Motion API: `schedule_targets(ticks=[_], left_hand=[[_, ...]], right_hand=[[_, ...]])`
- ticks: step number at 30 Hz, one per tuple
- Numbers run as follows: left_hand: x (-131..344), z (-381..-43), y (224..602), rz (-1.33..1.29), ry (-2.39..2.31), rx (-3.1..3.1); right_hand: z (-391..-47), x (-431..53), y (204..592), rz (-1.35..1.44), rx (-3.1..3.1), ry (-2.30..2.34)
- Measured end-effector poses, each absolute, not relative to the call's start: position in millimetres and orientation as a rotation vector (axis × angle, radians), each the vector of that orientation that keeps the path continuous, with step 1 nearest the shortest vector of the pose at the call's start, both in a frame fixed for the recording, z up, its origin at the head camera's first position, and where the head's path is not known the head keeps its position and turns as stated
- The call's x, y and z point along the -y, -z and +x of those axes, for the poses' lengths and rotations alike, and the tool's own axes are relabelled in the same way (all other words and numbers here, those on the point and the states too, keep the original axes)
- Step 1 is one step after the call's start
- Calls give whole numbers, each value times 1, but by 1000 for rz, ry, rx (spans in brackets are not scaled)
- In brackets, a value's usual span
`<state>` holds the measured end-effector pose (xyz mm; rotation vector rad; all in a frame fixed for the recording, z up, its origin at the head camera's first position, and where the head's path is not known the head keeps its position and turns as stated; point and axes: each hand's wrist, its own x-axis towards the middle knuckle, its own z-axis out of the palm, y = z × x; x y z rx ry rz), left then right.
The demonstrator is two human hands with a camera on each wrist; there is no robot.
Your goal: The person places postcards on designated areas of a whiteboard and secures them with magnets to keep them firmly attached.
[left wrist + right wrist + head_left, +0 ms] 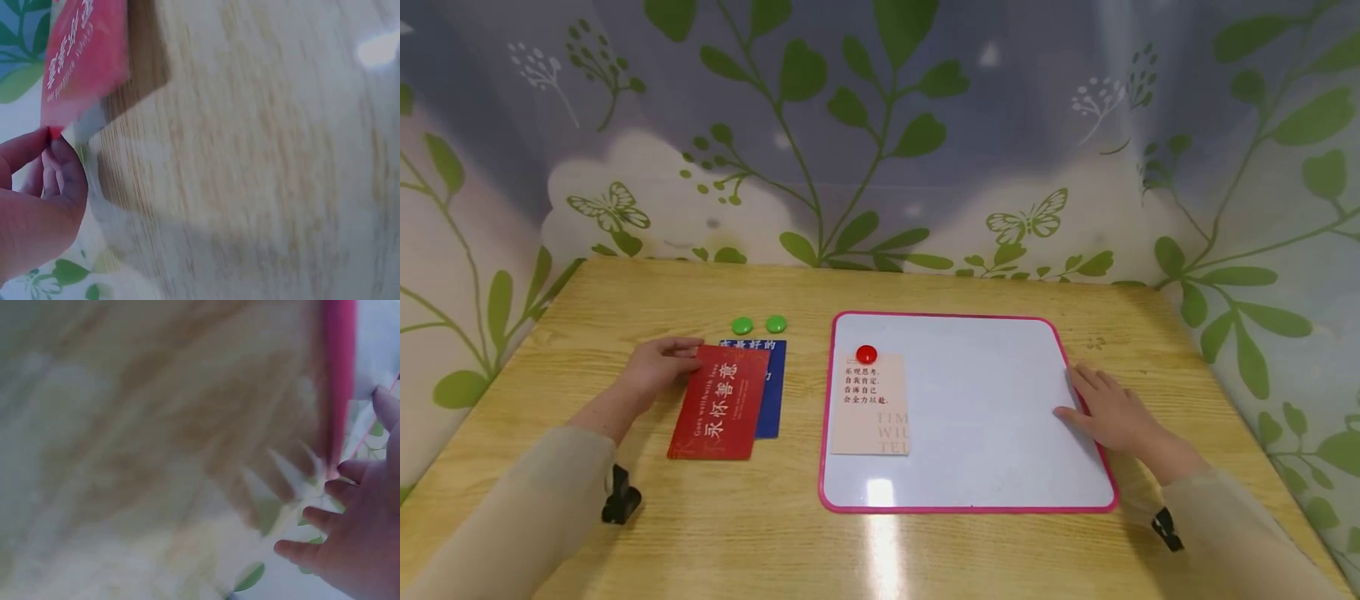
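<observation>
My left hand point(658, 373) pinches the top left corner of a red card point(730, 408) between thumb and fingers. In the left wrist view the red card point(87, 59) stands up from the fingertips, clear of the wood and casting a shadow. Partly hidden behind it is a blue card point(772, 408). The whiteboard point(1000, 400) has a pink rim, and a beige card point(871, 417) lies on its left side with a red round magnet point(867, 355) at the card's top. Spread fingers of my right hand point(1108, 410) rest at the board's right edge, thumb over the white surface.
Two green round magnets, one left point(742, 326) and one right point(776, 324), lie beyond the blue card on the wooden table point(647, 533). A leaf-patterned cloth point(880, 192) hangs behind the table and along both sides.
</observation>
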<state>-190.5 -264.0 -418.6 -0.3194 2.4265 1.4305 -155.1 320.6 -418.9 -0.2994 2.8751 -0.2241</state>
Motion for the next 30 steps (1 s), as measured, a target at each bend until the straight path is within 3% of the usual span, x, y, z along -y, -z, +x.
schedule_targets(ticks=[15,30], left_hand=[[279,-194,411,-258,-1744,-2051],[222,-200,386,-204,-1872,-1892]], right_hand=[[-154,-320,418,-342,-2852,208],[-156,-319,417,-354,-2841,147]])
